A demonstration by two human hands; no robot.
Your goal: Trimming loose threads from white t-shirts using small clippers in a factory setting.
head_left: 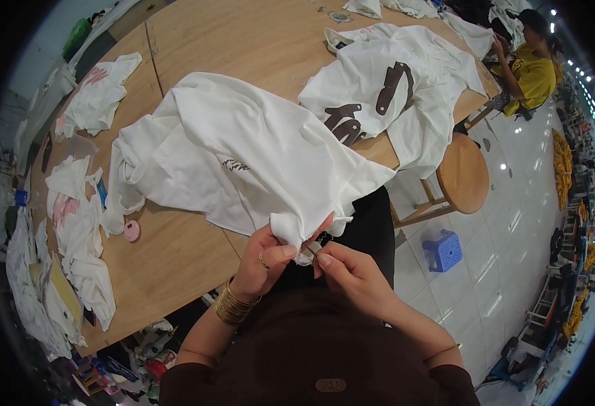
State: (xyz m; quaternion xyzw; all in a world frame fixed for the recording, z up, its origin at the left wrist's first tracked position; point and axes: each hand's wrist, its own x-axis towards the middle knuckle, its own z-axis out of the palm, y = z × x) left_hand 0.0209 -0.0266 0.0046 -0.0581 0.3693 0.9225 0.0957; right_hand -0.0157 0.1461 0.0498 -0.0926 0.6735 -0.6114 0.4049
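White T-shirt (243,149): spread in loose folds across the wooden counter (176,250) at frame centre; one bunched corner hangs off the near edge, down to the hands at lower centre.

Left hand (265,260): fingers curled, pinching the bunched corner between thumb and forefingers. Ring on one finger; stack of gold bangles (233,304) at the wrist.

Right hand (351,271): closed around a small metal tool (313,249), tip touching the fabric just beside the left thumb. Kind of tool too small to tell.

Second white T-shirt with dark brown print (385,95): upper centre-right, draped over the far counter edge.

More white garments (74,230): piled along the left side of the counter. Small pink round object (132,231) just beside them.

Round wooden stool (463,176): right of the counter, on the tiled floor. Blue plastic stool (444,250) near it, lower.

Person in a yellow top (531,74): seated, upper right.
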